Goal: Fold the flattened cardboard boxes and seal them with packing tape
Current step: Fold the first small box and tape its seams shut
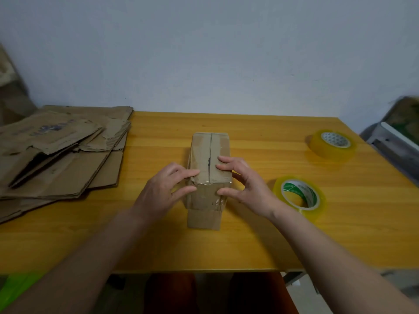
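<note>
Both forearms reach in from the near edge of the table (249, 250); going from the left, a pile of flattened cardboard (59, 155) lies on the table's left end, not yet folded. Next, the left hand (158, 191) has its fingers laid fairly straight against the left side of the box (209, 175), pressing rather than clutching; the box stands mid-table with its top flaps shut and a dark seam down the middle. On the other side the right hand (247, 184) pinches the near corner, fingers on top, thumb on the front face. Further right sit two tape rolls, one close (299, 196), one farther back (332, 145). Flaps look pressed down; next, I'd guess, comes reaching for the near roll while one hand pins the seam.
</note>
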Tool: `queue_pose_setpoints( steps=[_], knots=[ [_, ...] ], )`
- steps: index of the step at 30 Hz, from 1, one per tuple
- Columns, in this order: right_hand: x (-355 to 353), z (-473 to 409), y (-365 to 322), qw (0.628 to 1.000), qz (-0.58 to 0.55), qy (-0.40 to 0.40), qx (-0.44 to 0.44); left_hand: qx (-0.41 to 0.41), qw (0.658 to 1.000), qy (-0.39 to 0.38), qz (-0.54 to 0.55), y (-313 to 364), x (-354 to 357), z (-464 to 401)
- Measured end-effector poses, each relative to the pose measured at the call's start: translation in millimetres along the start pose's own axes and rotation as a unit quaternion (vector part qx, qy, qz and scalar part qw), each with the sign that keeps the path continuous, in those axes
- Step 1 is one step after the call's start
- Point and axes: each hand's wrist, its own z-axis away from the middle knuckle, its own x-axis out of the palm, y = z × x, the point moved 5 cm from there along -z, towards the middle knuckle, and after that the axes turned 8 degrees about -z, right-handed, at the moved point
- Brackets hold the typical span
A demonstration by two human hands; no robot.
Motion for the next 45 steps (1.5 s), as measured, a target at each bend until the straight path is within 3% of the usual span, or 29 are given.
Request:
queue_pose_setpoints(
  steps=[9,14,17,21,26,30,34,38,45],
  knots=[
    [4,-1,0,1.0,0.021,0.015,-0.007,-0.026,0.998,0.055,0.0,6,1,-5],
    [4,2,-9,0.999,0.012,0.021,0.025,-0.158,0.986,0.051,0.03,12,0,-8],
    [4,2,-19,0.996,0.061,0.053,0.028,-0.223,0.973,0.061,0.023,23,-1,-16],
    [2,-7,-30,0.99,0.087,0.107,-0.011,-0.264,0.964,-0.013,-0.031,34,13,-27],
    [10,-24,-28,0.99,0.13,-0.031,0.04,-0.312,0.946,-0.057,0.065,22,31,-23],
    [7,-48,-15,0.968,0.227,-0.077,0.07,-0.348,0.92,-0.055,0.174,18,31,-16],
    [6,-77,-7,0.938,0.31,-0.116,0.101,-0.353,0.908,-0.067,0.214,18,29,-13],
    [8,-97,-4,0.929,0.331,-0.1,0.13,-0.347,0.898,-0.071,0.262,17,27,-9],
    [2,-102,5,0.955,0.255,0.0,0.151,-0.361,0.871,-0.047,0.329,22,29,8]
  ],
)
